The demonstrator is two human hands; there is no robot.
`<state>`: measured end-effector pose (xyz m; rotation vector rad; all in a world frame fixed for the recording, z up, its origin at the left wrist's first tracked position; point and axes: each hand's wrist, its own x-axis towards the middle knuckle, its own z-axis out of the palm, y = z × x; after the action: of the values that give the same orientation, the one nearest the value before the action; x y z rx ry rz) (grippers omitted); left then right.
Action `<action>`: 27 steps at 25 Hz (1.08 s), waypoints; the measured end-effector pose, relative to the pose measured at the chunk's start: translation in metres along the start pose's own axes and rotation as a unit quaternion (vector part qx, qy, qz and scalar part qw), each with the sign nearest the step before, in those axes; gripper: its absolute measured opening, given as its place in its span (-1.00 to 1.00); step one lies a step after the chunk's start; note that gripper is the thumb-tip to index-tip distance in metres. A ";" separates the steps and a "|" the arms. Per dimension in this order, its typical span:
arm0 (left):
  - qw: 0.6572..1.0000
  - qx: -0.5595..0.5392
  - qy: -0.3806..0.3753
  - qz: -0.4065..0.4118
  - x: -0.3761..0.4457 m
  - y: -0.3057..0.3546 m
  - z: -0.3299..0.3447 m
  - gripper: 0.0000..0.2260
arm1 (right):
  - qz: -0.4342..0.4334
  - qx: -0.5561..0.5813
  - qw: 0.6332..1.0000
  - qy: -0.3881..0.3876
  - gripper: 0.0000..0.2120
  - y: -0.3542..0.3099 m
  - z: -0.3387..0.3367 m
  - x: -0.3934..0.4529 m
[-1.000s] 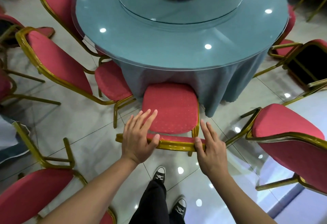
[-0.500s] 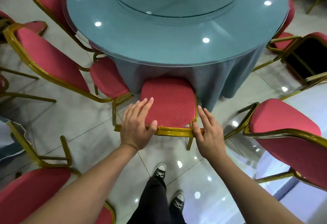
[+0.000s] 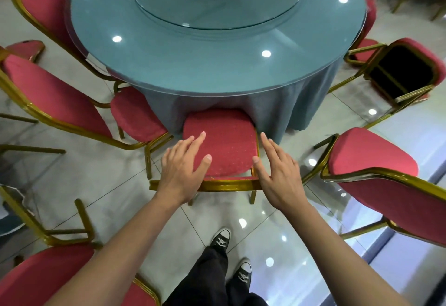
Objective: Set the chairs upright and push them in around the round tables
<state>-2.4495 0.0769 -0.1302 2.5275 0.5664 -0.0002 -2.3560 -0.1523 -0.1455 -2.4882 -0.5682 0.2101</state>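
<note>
We've got the red chair (image 3: 222,143) upright, seat front tucked under the cloth of the round tabletop (image 3: 217,47). Left hand (image 3: 179,168) lies flat w/ straight fingers over the gold top rail (image 3: 226,186); right hand (image 3: 277,175) same at the rail's rt end. Neither grip is closed round anything. Another red chair (image 3: 376,175) lies tipped over to our rt, near the tabletop.
</note>
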 end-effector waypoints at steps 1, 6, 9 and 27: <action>1.000 -0.012 -0.001 0.003 0.004 0.008 -0.005 -0.42 | 0.003 0.007 1.000 0.008 -0.37 -0.004 -0.007 0.003; 0.996 -0.047 -0.041 0.066 0.021 0.056 -0.021 -0.42 | 0.050 0.019 0.998 0.046 -0.42 -0.007 -0.048 0.003; 0.988 -0.061 -0.074 0.124 0.033 0.086 -0.020 -0.40 | 0.092 0.019 0.992 0.086 -0.42 -0.002 -0.074 -0.008; 0.904 -0.002 -0.204 0.377 0.043 0.310 0.088 -0.34 | 0.292 0.034 0.917 0.270 -0.43 0.146 -0.214 -0.116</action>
<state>-2.2778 -0.1876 -0.0516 2.4723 -0.5836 -0.2352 -2.3513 -0.4190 -0.0490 -2.4265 0.4097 -0.2324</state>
